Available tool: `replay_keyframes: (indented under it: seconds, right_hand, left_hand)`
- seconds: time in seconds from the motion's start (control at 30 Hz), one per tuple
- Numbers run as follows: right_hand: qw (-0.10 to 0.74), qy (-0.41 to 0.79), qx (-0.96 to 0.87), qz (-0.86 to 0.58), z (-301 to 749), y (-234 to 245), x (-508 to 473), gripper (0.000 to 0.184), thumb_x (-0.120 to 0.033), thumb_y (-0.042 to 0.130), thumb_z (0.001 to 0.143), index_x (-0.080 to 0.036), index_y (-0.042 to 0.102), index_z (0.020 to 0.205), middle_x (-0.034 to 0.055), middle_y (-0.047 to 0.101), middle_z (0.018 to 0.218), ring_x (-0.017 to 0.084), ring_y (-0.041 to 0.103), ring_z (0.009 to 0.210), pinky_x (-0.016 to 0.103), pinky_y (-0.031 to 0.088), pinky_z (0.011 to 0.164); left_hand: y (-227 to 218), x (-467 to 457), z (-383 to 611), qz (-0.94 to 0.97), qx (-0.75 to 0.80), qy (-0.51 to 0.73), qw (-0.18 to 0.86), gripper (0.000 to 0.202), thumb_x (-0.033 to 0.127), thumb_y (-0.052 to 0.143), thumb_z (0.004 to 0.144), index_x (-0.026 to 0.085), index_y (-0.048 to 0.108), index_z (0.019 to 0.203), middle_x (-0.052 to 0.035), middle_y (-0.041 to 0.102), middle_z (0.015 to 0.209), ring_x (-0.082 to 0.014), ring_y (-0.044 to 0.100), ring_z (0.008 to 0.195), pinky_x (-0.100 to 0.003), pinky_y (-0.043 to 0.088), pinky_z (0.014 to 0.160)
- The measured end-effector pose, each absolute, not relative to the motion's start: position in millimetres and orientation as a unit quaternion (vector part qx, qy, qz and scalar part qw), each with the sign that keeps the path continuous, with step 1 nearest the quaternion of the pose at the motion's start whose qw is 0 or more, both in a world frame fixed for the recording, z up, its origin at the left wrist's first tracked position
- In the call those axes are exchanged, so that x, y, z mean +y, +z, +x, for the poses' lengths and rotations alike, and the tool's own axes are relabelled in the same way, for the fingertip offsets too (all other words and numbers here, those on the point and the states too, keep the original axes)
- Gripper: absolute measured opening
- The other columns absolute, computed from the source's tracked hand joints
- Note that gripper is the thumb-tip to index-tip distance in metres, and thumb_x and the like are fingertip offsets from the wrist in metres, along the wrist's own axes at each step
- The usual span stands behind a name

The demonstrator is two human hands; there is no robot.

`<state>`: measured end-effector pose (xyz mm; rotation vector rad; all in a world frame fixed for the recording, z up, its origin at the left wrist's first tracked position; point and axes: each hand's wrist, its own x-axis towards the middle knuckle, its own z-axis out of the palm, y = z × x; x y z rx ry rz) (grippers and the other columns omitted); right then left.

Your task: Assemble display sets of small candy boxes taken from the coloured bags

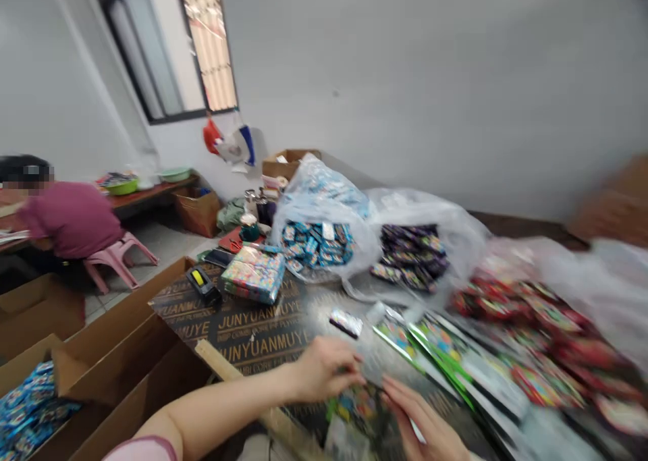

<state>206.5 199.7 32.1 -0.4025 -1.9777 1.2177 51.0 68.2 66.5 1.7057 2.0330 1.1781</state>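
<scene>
At 6 o'clock the right hand [430, 427] is running off the bottom edge. Blur is smearing the packet [357, 403] under both hands and hiding the grip of the left hand [327, 370]. At 3 o'clock the red packs [531, 353] are blurring together. At 2 o'clock a brown shape [612, 204] is showing only as smear.

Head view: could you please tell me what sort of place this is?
Probably a small packing workshop: plastic bags full of packets, open cardboard boxes, and another person seated nearby.

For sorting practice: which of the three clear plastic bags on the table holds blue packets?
The leftmost clear plastic bag, its blue packets showing; the middle bag holds dark purple, the right bag red.
</scene>
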Motion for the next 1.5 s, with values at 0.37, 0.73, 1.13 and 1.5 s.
replay_keyframes:
  seconds: [0.37,0.73,1.13,1.5]
  right_hand:
    - [0.345,0.494,-0.732,-0.317,244,22,234,0.044,-0.045,0.054,0.089,-0.02,0.058,0.125,0.0127,0.064,0.125,0.023,0.065,0.104,0.036,0.055,0.086]
    - [0.192,0.321,-0.901,-0.218,127,-35,270,0.032,-0.03,0.062,0.083,-0.015,0.066,0.11,0.0178,0.064,0.121,0.031,0.058,0.116,0.051,0.044,0.101]
    - [0.154,0.15,-0.963,-0.163,-131,-1,294,0.081,-0.03,0.069,0.08,-0.02,0.029,0.149,0.0244,0.019,0.156,0.044,0.023,0.141,0.063,0.034,0.101]
    - [0.059,0.073,-0.981,-0.172,-177,-5,330,0.092,-0.018,0.078,0.068,-0.021,0.031,0.147,0.0279,0.017,0.153,0.044,0.044,0.123,0.055,0.049,0.087]
  left_hand:
    - [61,65,25,0.461,0.714,0.517,0.101,0.016,0.031,0.063,0.083,0.021,0.074,0.09,-0.0006,0.076,0.093,-0.0177,0.071,0.088,-0.038,0.058,0.088]
    - [-26,0,-24,0.218,0.865,0.448,-0.052,0.041,0.034,0.065,0.081,0.011,0.063,0.115,-0.016,0.061,0.127,-0.0305,0.058,0.116,-0.052,0.044,0.102]
    - [-38,62,-15,0.611,0.759,0.145,0.171,0.098,0.075,0.066,0.062,0.022,0.044,0.141,-0.0188,0.034,0.153,-0.0338,0.027,0.144,-0.058,0.016,0.116]
    - [-39,61,-26,0.609,0.749,0.176,0.193,0.083,0.066,0.068,0.069,0.022,0.049,0.137,-0.0169,0.037,0.152,-0.0312,0.03,0.143,-0.051,0.02,0.116]
